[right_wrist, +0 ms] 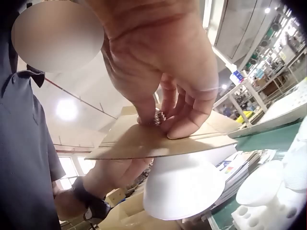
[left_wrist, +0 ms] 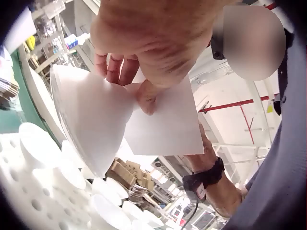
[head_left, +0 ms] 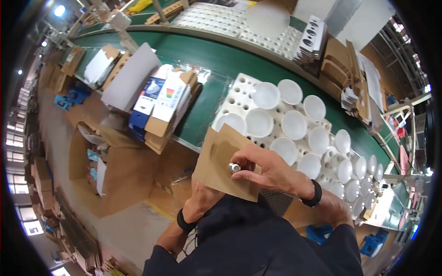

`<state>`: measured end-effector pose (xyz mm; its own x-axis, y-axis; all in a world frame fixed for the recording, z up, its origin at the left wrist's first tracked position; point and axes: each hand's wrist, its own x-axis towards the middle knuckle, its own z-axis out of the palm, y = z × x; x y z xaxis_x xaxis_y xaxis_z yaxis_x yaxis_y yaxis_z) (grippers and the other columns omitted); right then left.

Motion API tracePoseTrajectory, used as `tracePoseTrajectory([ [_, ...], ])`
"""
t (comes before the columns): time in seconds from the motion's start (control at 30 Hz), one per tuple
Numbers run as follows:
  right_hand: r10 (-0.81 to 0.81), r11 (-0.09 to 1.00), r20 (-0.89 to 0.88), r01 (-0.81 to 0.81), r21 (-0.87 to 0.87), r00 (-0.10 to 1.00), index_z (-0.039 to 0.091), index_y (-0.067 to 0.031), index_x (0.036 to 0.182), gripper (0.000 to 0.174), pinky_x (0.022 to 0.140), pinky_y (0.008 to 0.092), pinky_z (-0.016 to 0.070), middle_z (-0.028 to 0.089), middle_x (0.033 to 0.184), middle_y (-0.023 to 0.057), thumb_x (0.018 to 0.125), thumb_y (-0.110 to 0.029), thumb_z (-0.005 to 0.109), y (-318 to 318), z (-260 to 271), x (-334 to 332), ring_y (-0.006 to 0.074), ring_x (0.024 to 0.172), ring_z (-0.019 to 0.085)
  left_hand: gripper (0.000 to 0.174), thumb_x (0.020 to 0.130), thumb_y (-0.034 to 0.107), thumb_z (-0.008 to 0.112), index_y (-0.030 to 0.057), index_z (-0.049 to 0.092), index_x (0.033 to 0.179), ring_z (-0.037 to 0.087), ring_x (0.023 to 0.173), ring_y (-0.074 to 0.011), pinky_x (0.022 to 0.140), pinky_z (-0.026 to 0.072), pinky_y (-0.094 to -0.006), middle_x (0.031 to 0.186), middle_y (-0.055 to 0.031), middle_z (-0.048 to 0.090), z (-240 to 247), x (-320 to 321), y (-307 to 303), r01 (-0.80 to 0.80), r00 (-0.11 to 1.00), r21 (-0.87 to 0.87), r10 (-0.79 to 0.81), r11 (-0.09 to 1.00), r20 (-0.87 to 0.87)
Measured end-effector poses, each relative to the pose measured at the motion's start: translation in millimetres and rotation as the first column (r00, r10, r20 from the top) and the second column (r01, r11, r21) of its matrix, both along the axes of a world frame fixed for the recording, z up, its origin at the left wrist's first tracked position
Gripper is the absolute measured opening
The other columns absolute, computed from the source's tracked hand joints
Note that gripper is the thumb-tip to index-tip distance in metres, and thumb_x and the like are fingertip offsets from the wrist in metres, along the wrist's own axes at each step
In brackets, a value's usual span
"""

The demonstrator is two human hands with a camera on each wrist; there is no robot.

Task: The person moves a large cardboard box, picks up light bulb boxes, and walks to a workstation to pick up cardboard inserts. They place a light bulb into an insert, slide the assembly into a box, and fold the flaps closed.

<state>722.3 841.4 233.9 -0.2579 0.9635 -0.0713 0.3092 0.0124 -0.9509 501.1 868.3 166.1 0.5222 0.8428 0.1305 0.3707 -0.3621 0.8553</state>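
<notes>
Pinching the screw base (head_left: 234,168) between curled fingertips of the right hand (head_left: 271,172), just above the cardboard sheet (head_left: 221,154); gripping the white bulb (left_wrist: 91,120) beneath with the left hand (left_wrist: 158,43); probably risking a torn hole or dropped bulb if forced askew.

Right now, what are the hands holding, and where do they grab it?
A white bulb pushed through a cardboard sheet. The right hand pinches its metal screw base above the cardboard; the left hand grips it underneath.
</notes>
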Motion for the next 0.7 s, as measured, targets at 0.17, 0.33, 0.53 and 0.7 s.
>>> tracePoseTrajectory([
  [0.17, 0.172, 0.965, 0.110, -0.189, 0.179, 0.979, 0.059, -0.0047, 0.113, 0.029, 0.074, 0.0378, 0.0534, 0.060, 0.101, 0.0140, 0.094, -0.023, 0.070, 18, -3, -26, 0.0311, 0.086, 0.066, 0.049, 0.081, 0.021, 0.079, -0.0014, 0.064, 0.122, 0.055, 0.122, -0.0448, 0.109, 0.0397, -0.0510, 0.125, -0.0219, 0.063, 13, -19, 2, -0.123, 0.992, 0.267, 0.125, 0.956, 0.011],
  [0.33, 0.282, 0.914, 0.207, -0.328, 0.240, 0.937, 0.059, -0.0036, 0.115, 0.031, 0.073, 0.0391, 0.0541, 0.060, 0.101, 0.0158, 0.094, -0.023, 0.069, 43, -22, -31, 0.0337, 0.085, 0.066, 0.047, 0.084, 0.020, 0.076, -0.0025, 0.062, 0.123, 0.049, 0.127, -0.0496, 0.116, 0.0281, -0.0594, 0.125, -0.0233, 0.062, -8, -22, 13, -0.092, 0.982, 0.436, 0.154, 0.895, -0.108],
  [0.53, 0.170, 0.948, 0.108, -0.193, 0.255, 0.979, 0.059, -0.0037, 0.116, 0.031, 0.074, 0.0398, 0.0543, 0.060, 0.102, 0.0155, 0.093, -0.020, 0.069, 78, -24, -35, 0.0347, 0.084, 0.065, 0.028, 0.080, 0.006, 0.071, 0.0030, 0.067, 0.108, 0.065, 0.092, -0.0399, 0.082, 0.0500, -0.0471, 0.104, -0.0145, 0.069, -46, -26, 52, -0.169, 0.986, 0.331, 0.161, 0.928, 0.051],
  [0.7, 0.094, 0.942, 0.118, -0.127, 0.311, 0.988, 0.057, -0.0056, 0.119, 0.031, 0.076, 0.0403, 0.0533, 0.059, 0.104, 0.0144, 0.092, -0.014, 0.069, 113, -34, -43, 0.0347, 0.090, 0.064, 0.036, 0.077, 0.005, 0.074, 0.0030, 0.067, 0.112, 0.059, 0.109, -0.0410, 0.090, 0.0480, -0.0460, 0.114, -0.0163, 0.067, -53, -30, 99, -0.102, 0.982, 0.074, 0.089, 0.992, 0.167],
])
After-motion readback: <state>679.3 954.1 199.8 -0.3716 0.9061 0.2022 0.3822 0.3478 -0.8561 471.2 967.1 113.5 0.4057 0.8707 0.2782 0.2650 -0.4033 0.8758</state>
